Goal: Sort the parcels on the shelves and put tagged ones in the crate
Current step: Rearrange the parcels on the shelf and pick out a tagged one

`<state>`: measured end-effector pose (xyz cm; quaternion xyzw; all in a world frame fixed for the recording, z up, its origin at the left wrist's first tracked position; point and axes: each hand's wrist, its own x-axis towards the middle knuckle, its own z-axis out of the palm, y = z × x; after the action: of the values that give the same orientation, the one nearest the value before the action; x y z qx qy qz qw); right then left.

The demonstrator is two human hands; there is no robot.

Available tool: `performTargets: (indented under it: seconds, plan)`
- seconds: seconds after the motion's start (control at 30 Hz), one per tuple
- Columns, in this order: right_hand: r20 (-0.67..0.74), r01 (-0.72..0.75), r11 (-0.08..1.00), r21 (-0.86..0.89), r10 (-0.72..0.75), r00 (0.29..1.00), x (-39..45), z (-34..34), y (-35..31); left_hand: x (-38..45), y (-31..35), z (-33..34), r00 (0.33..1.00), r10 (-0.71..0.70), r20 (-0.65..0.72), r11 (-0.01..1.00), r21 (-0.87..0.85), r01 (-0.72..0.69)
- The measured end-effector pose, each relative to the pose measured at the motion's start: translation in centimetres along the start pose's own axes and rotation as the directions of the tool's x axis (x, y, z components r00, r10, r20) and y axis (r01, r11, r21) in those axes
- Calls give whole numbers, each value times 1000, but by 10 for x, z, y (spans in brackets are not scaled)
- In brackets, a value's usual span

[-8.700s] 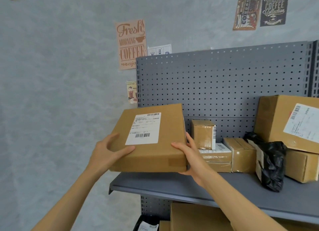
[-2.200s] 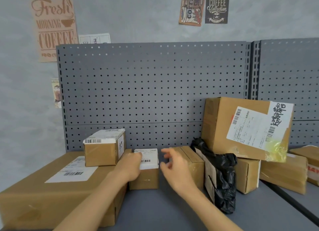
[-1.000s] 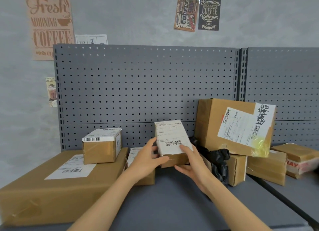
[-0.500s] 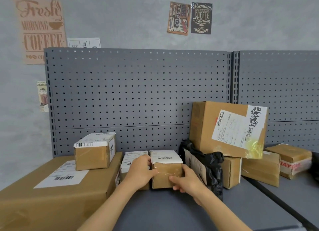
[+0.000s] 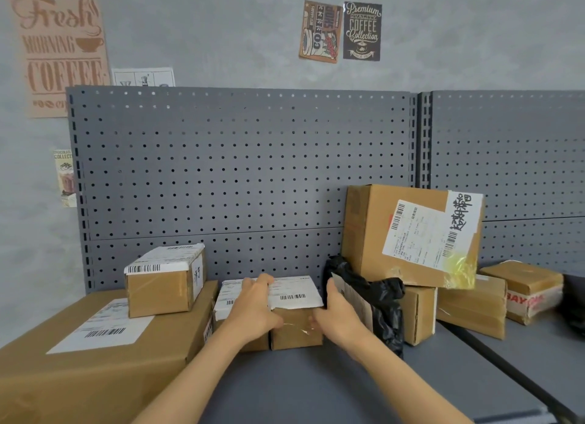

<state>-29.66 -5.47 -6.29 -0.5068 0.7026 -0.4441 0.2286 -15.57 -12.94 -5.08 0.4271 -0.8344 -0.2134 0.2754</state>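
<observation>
Having lowered the small box (image 5: 296, 312) back onto the shelf (image 5: 316, 388) beside the black bag (image 5: 384, 309), we clasp it, left hand (image 5: 253, 309) and right hand (image 5: 337, 316); untagged, we judge.

Both your forearms reach forward and inward from the bottom edge, bare to the wrist. Your left hand (image 5: 253, 309) lies palm-down with fingers stretched forward and thumb hooked downward. Your right hand (image 5: 337, 316) stands on edge, fingers pointing ahead, thumb curled in toward the left hand.
</observation>
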Motion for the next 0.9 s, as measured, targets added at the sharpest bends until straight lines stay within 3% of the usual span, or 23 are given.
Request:
performTargets:
  seconds: [0.1,0.17,0.23,0.3,0.43,0.57,0.67,0.8,0.9]
  plan:
    - [-135,186,978,-96,-198,971,-6,-19,-23,1,13,-6,997,73,39,995,-68,-70]
    - [-239,284,890,-358,-381,893,-13,-34,-31,1,23,-5,993,117,34,985,-128,-111]
    - [-299,175,732,-658,-467,832,-19,-49,-32,-1,30,-1,986,159,45,976,-159,-150]
    - [-326,-15,656,-754,-354,877,-25,-59,-28,-3,33,6,979,188,79,970,-173,-172]
    - [-301,-182,628,-757,-88,950,-30,-67,-13,-5,37,15,972,199,122,969,-172,-177]
    - [-231,-186,695,-694,30,972,-31,-71,-1,-4,38,15,973,193,130,971,-169,-170]
    - [-226,-158,822,-547,37,974,-35,-72,2,-5,38,14,972,189,137,972,-167,-165]
    - [-279,-91,883,-461,-47,959,-36,-70,7,-8,37,12,973,175,151,973,-176,-148]
    - [-316,-37,953,-299,-62,947,-32,-69,8,-9,36,9,975,168,144,973,-182,-141]
